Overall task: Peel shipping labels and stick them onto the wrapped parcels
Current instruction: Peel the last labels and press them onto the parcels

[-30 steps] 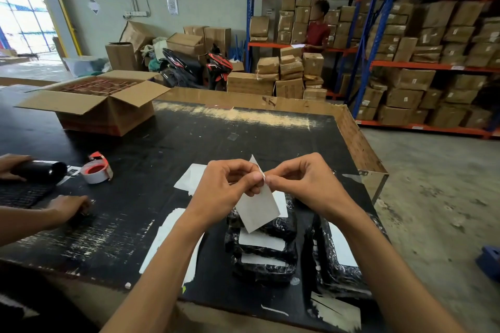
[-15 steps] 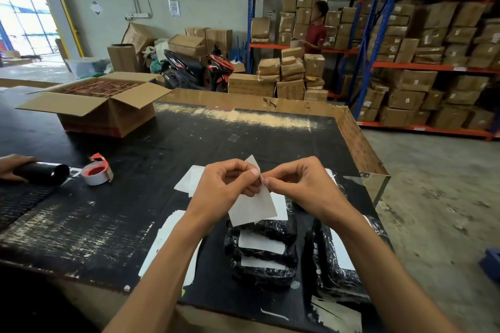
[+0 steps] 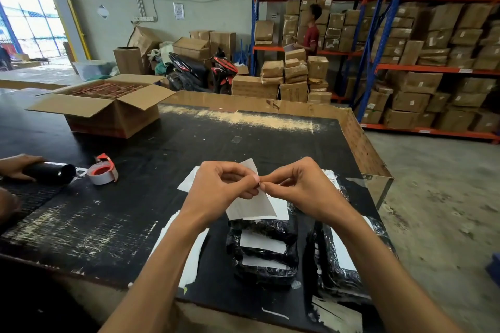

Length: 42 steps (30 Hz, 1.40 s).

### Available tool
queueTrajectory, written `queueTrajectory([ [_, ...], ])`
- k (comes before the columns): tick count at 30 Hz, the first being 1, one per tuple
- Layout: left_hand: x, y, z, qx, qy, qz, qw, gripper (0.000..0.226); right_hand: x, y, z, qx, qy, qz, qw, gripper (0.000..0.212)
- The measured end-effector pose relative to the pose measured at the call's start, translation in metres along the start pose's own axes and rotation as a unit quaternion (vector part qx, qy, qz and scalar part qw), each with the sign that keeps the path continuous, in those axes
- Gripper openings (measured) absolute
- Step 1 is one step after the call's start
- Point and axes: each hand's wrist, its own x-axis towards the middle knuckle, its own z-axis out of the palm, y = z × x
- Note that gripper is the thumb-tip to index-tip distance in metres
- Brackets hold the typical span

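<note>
Label [image 3: 250, 207] pinched between left hand [image 3: 224, 189] and right hand [image 3: 303, 186].

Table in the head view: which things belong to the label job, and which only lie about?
For the job: shipping label, pinched by left hand and right hand; wrapped parcels.

Lying about: tape roll; open cardboard box; black cylinder under another person's hand.

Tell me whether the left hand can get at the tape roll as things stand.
Probably not right away. The left hand pinches the shipping label together with the right hand, so it is busy. The tape roll lies uncovered on the table to its left, with bare tabletop between.
</note>
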Motion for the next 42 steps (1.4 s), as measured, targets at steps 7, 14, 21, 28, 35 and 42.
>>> queueTrajectory([
  [7,-0.003,0.000,-0.008,0.056,-0.030,0.024,0.998,0.008,-0.003,-0.003,0.000,-0.016,-0.026,-0.025,0.999,0.014],
  [14,-0.007,-0.003,-0.003,0.116,-0.006,0.054,0.992,0.011,-0.002,-0.005,0.009,-0.022,0.006,-0.036,0.999,0.014],
  [21,-0.007,-0.007,-0.001,0.150,0.000,0.076,0.986,0.015,-0.004,-0.006,0.017,0.057,0.039,-0.018,0.997,0.011],
  [28,-0.008,-0.015,0.001,0.172,0.017,0.108,0.979,0.017,-0.003,-0.010,0.026,0.150,0.079,0.042,0.985,0.007],
  [35,-0.009,-0.017,0.006,0.222,0.049,0.151,0.962,0.019,0.002,-0.010,0.043,0.149,0.154,0.103,0.971,0.015],
  [42,-0.006,-0.027,0.001,0.221,0.060,0.121,0.966,0.013,0.003,-0.007,0.046,0.205,0.210,0.129,0.947,0.017],
])
